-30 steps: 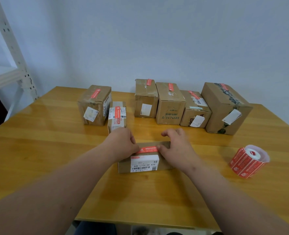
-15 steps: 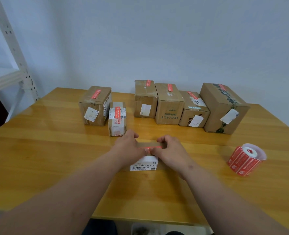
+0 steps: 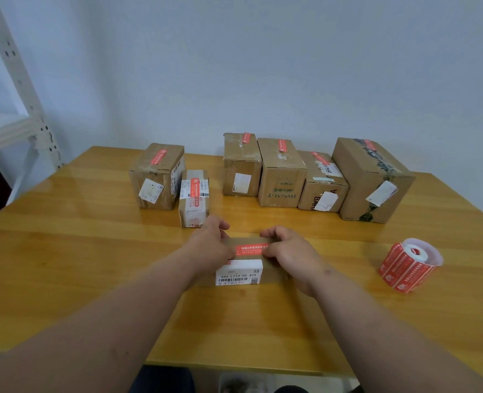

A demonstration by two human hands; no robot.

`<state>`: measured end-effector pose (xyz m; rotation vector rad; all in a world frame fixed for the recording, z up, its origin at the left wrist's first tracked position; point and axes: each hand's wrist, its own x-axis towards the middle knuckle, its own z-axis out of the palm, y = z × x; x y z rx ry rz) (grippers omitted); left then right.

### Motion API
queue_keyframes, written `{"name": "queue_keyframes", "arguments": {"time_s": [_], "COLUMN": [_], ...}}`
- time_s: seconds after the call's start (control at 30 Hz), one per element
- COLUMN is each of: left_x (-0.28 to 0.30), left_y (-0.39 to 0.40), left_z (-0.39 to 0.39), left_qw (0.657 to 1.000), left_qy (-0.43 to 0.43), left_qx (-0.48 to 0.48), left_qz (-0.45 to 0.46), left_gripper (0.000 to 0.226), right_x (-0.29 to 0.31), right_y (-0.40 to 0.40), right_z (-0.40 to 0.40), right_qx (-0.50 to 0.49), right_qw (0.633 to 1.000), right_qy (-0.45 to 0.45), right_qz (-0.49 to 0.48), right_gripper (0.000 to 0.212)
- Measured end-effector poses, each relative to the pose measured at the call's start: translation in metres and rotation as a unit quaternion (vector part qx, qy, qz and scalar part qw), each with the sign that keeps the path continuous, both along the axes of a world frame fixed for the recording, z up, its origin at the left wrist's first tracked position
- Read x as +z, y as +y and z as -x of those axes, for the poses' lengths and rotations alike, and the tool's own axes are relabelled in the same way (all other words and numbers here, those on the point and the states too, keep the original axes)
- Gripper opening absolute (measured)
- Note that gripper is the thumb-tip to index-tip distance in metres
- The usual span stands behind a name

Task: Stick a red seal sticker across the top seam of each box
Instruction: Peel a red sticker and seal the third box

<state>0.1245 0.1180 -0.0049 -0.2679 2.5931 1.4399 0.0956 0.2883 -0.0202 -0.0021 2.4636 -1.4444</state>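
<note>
A small flat cardboard box (image 3: 274, 275) with a white barcode label lies at the middle of the wooden table (image 3: 87, 268). A red seal sticker (image 3: 251, 249) runs across its top. My left hand (image 3: 209, 245) grips the box's left end and my right hand (image 3: 288, 251) grips its right end, the fingers of both curled over the far edge. My right thumb touches the sticker's right end. Both ends of the box are hidden under my hands.
A roll of red stickers (image 3: 407, 265) lies on its side to the right. Behind stand several cardboard boxes with red stickers on top: two at the left (image 3: 156, 177) (image 3: 193, 194) and a row at the right (image 3: 281, 177). A white shelf frame (image 3: 16, 80) rises at far left.
My hands closed in over the sticker half a second ago and have parted again, so it shows between them. The box has slid slightly away from me.
</note>
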Motion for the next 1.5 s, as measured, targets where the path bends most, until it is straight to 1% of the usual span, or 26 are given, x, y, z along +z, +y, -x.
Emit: {"name": "queue_keyframes", "arguments": {"time_s": [0.07, 0.13, 0.2, 0.23, 0.3, 0.4, 0.43, 0.53, 0.6, 0.67, 0.73, 0.77, 0.8, 0.83, 0.9, 0.93, 1.07, 1.1, 1.13, 1.17, 1.2, 1.27, 1.3, 1.37, 1.43, 1.5], "left_x": [0.001, 0.001, 0.0, -0.001, -0.002, 0.0, 0.0, -0.003, -0.004, -0.003, -0.001, 0.0, -0.001, -0.003, -0.004, -0.004, 0.001, 0.001, 0.001, 0.0, -0.002, -0.005, -0.006, -0.007, -0.006, -0.005], "left_y": [-0.004, -0.005, -0.003, -0.002, -0.002, -0.004, -0.004, -0.001, 0.001, 0.0, -0.003, -0.003, -0.003, -0.003, -0.002, -0.003, -0.009, -0.009, -0.008, -0.007, -0.004, 0.001, 0.003, 0.004, 0.001, -0.003], "left_z": [0.0, 0.0, 0.001, 0.001, 0.001, 0.001, 0.001, 0.002, 0.003, 0.004, 0.003, 0.001, -0.001, -0.001, -0.002, -0.002, -0.001, -0.001, -0.002, -0.001, 0.0, 0.002, 0.003, 0.006, 0.006, 0.003], "left_qw": [0.999, 0.999, 0.999, 0.999, 1.0, 0.999, 0.999, 1.0, 0.999, 1.0, 1.0, 0.999, 0.999, 0.999, 1.0, 1.0, 0.999, 0.998, 0.998, 0.999, 1.0, 0.999, 0.997, 0.996, 0.999, 1.0], "left_qy": [-0.009, -0.005, 0.008, 0.015, 0.018, 0.006, 0.005, 0.02, 0.027, 0.016, 0.007, 0.008, 0.012, 0.017, 0.017, 0.014, -0.018, -0.021, -0.02, -0.011, 0.005, 0.028, 0.035, 0.037, 0.021, 0.01], "left_qx": [-0.01, -0.012, -0.002, 0.003, 0.007, 0.006, 0.007, 0.011, 0.011, 0.013, 0.016, 0.014, 0.007, -0.001, -0.01, -0.011, -0.029, -0.03, -0.026, -0.019, -0.013, 0.0, 0.01, 0.02, 0.021, 0.012], "left_qz": [-0.031, -0.047, -0.04, -0.03, -0.017, -0.036, -0.041, -0.014, 0.025, 0.019, -0.022, -0.037, -0.039, -0.029, -0.001, -0.001, -0.042, -0.049, -0.053, -0.047, -0.022, 0.045, 0.066, 0.076, 0.042, -0.018], "left_gripper": [0.039, 0.035, 0.032, 0.032, 0.032, 0.03, 0.028, 0.029, 0.033, 0.032, 0.03, 0.03, 0.031, 0.035, 0.045, 0.046, 0.04, 0.039, 0.036, 0.033, 0.029, 0.033, 0.035, 0.031, 0.027, 0.026], "right_x": [0.001, -0.001, -0.005, -0.006, -0.008, -0.006, -0.005, -0.005, -0.008, -0.007, -0.006, -0.005, -0.004, -0.003, -0.004, -0.004, -0.003, -0.002, -0.001, 0.001, 0.001, -0.001, -0.002, -0.002, -0.001, -0.001], "right_y": [0.001, -0.002, -0.006, -0.008, -0.009, -0.008, -0.008, -0.01, -0.011, -0.011, -0.009, -0.008, -0.008, -0.008, -0.006, -0.005, 0.001, 0.0, -0.001, -0.005, -0.01, -0.017, -0.019, -0.02, -0.015, -0.011], "right_z": [0.001, 0.0, 0.0, 0.0, 0.002, 0.004, 0.004, 0.002, 0.002, 0.002, 0.003, 0.002, 0.001, -0.001, -0.002, -0.002, 0.001, 0.001, 0.001, 0.0, 0.0, 0.001, 0.002, 0.002, 0.004, 0.004], "right_qx": [-0.023, -0.042, -0.047, -0.044, -0.049, -0.06, -0.065, -0.058, -0.04, -0.044, -0.053, -0.053, -0.044, -0.028, -0.002, 0.003, -0.015, -0.019, -0.022, -0.027, -0.032, -0.044, -0.056, -0.059, -0.063, -0.067], "right_qw": [0.999, 0.997, 0.998, 0.999, 0.999, 0.998, 0.997, 0.998, 0.999, 0.999, 0.999, 0.998, 0.999, 1.0, 1.0, 1.0, 0.996, 0.995, 0.996, 0.997, 0.999, 0.998, 0.997, 0.997, 0.998, 0.998], "right_qy": [-0.021, -0.026, -0.001, 0.01, 0.011, -0.007, -0.008, 0.016, 0.028, 0.018, 0.003, -0.001, 0.0, 0.0, -0.005, -0.013, -0.058, -0.062, -0.055, -0.041, -0.026, 0.004, 0.012, 0.013, 0.002, -0.016], "right_qz": [0.04, 0.063, 0.042, 0.023, 0.008, 0.026, 0.03, 0.017, -0.014, -0.013, 0.008, 0.018, 0.022, 0.015, -0.002, 0.004, 0.072, 0.076, 0.069, 0.052, 0.026, -0.035, -0.051, -0.046, -0.014, 0.017], "right_gripper": [0.035, 0.029, 0.014, 0.01, 0.008, 0.025, 0.027, 0.013, 0.01, 0.002, 0.016, 0.015, 0.01, 0.011, 0.029, 0.033, 0.028, 0.027, 0.021, 0.011, 0.013, 0.03, 0.032, 0.021, 0.003, 0.015]}}
